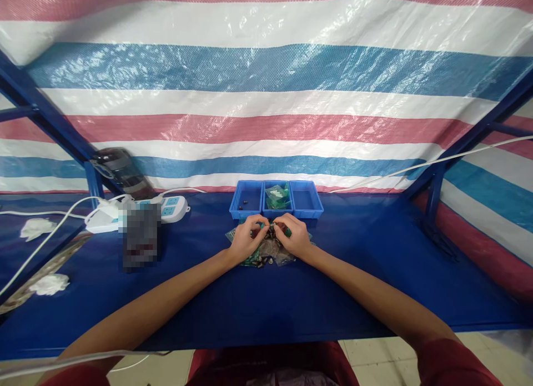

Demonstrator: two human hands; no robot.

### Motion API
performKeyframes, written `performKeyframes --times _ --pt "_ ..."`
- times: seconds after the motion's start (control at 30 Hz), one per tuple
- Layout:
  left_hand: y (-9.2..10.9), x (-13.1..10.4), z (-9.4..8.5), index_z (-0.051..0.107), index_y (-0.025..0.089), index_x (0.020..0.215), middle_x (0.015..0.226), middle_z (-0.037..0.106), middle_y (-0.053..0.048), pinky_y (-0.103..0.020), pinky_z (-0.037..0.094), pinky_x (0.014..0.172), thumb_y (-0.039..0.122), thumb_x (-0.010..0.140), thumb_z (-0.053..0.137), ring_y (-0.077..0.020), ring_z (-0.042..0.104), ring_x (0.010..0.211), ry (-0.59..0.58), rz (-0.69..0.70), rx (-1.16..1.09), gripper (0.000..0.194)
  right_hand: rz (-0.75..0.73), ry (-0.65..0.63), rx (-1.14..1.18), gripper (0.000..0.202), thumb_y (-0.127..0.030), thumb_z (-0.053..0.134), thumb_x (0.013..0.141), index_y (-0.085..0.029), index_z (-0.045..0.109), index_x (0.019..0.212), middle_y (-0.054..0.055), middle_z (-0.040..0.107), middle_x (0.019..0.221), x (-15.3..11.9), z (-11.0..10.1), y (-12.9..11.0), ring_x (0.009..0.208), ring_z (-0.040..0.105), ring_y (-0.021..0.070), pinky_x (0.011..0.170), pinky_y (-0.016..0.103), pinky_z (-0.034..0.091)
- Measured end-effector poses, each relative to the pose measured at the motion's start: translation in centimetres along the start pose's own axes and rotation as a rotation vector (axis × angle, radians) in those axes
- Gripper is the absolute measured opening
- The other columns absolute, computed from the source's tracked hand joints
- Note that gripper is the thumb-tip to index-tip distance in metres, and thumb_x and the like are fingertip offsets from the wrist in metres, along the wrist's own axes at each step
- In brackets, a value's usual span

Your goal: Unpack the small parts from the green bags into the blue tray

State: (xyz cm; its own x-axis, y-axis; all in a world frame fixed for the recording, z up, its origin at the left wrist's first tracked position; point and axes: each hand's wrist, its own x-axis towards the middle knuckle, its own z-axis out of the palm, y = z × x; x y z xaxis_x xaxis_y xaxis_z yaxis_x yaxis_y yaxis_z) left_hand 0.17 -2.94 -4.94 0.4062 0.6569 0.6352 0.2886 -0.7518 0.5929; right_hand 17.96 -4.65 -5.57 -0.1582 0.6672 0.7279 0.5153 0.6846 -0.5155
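My left hand point(250, 239) and my right hand point(293, 236) meet at the middle of the blue table, thumbs and forefingers pinched. Between the fingertips is a small silvery metal part point(272, 225); its exact kind is too small to tell. Under and between the hands lie clear plastic bags point(272, 250) and a pile of small metal pieces point(261, 262), partly covered by the fingers. Just beyond the hands stands a blue three-part bin point(308, 212). Its left compartment holds a few dark small pieces point(245, 202), the middle one a green-tinted bag point(277, 196).
At left are a white power strip point(177, 208) with plugged-in cables, a blurred dark object point(141, 236), a dark bottle-like container point(125, 172) and crumpled white tissues point(50, 284). Blue metal frame posts point(435, 189) flank the table. A striped plastic sheet point(266, 103) hangs behind.
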Motion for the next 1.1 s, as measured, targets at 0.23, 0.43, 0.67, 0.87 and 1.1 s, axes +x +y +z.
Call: performKeyframes --times 0.23,0.43,0.67,0.87,1.1 --pt "0.06 -0.05 -0.1 0.046 0.018 0.105 0.079 0.062 0.001 -0.018 0.04 0.047 0.027 0.09 0.053 -0.0047 0.047 0.045 -0.001 -0.008 0.015 0.018 -0.029 -0.001 0.012 0.012 -0.024 0.05 0.089 -0.019 0.06 0.091 0.004 0.058 0.074 -0.1 0.22 0.23 0.06 0.055 0.014 0.057 0.026 0.048" --pt "0.19 0.07 -0.08 0.048 0.018 0.102 0.074 0.06 0.003 -0.018 0.04 0.049 0.029 0.089 0.055 -0.0052 0.048 0.046 -0.009 -0.038 0.031 0.018 -0.04 -0.002 0.01 0.012 -0.024 0.05 0.089 -0.018 0.06 0.092 0.004 0.058 0.073 0.01 -0.03 0.07 0.06 0.055 0.014 0.057 0.027 0.048" --pt "0.16 0.16 0.02 0.048 0.017 0.1 0.071 0.059 0.003 -0.018 0.039 0.048 0.029 0.089 0.055 -0.0061 0.05 0.047 -0.024 -0.044 0.039 0.017 -0.05 -0.021 0.01 0.015 -0.026 0.05 0.09 -0.018 0.062 0.093 0.005 0.059 0.074 -0.1 -0.19 0.3 0.061 0.055 0.0144 0.059 0.028 0.048" --pt "0.21 0.17 -0.08 0.049 0.019 0.102 0.066 0.058 0.004 -0.018 0.039 0.047 0.03 0.09 0.054 -0.0058 0.047 0.043 -0.011 -0.007 0.067 0.017 -0.077 -0.012 0.018 0.015 -0.025 0.049 0.09 -0.017 0.062 0.095 0.005 0.06 0.076 -0.03 -0.14 0.23 0.061 0.055 0.0139 0.059 0.027 0.049" --pt "0.02 0.13 -0.03 0.048 0.019 0.103 0.066 0.058 0.005 -0.018 0.041 0.048 0.029 0.09 0.054 -0.006 0.048 0.043 -0.005 0.002 0.074 0.018 -0.084 -0.005 0.023 0.016 -0.024 0.05 0.091 -0.018 0.062 0.099 0.006 0.061 0.077 -0.09 0.0 0.5 0.062 0.056 0.014 0.06 0.027 0.05"
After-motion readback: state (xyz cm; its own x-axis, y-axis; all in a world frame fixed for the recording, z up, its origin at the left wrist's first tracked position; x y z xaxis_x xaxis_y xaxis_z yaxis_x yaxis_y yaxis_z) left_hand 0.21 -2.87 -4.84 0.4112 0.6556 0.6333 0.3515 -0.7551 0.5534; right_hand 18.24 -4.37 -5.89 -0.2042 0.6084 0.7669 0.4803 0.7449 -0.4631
